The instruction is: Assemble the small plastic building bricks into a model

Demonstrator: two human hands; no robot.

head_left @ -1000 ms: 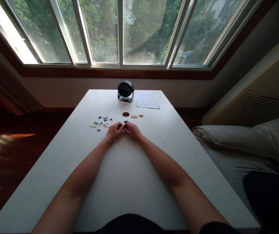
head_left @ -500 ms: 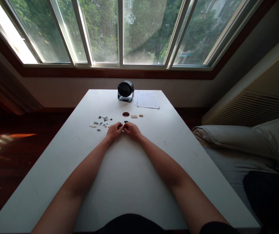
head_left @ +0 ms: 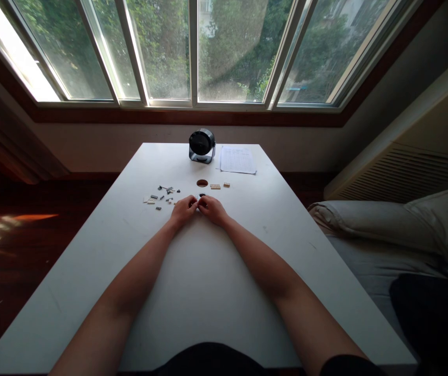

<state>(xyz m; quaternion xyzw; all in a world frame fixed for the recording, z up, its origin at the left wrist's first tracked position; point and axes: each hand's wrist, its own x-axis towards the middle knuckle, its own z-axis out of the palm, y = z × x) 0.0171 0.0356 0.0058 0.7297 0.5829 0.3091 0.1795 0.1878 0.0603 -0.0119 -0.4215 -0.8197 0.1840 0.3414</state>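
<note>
My left hand [head_left: 183, 210] and my right hand [head_left: 213, 209] meet at the middle of the white table [head_left: 192, 271], fingertips pressed together around a small dark piece [head_left: 200, 196] that is mostly hidden by the fingers. Which hand carries it I cannot make out. Just left of my left hand lie several small grey and black building pieces [head_left: 161, 196]. Beyond my right hand sit a brown round piece [head_left: 202, 183] and two tan studded plates [head_left: 215, 186].
A black round device on a stand [head_left: 202, 145] and a printed sheet of paper [head_left: 237, 159] lie at the table's far end under the window. A bed with a pale pillow [head_left: 396, 224] stands to the right. Dark wooden floor is on the left.
</note>
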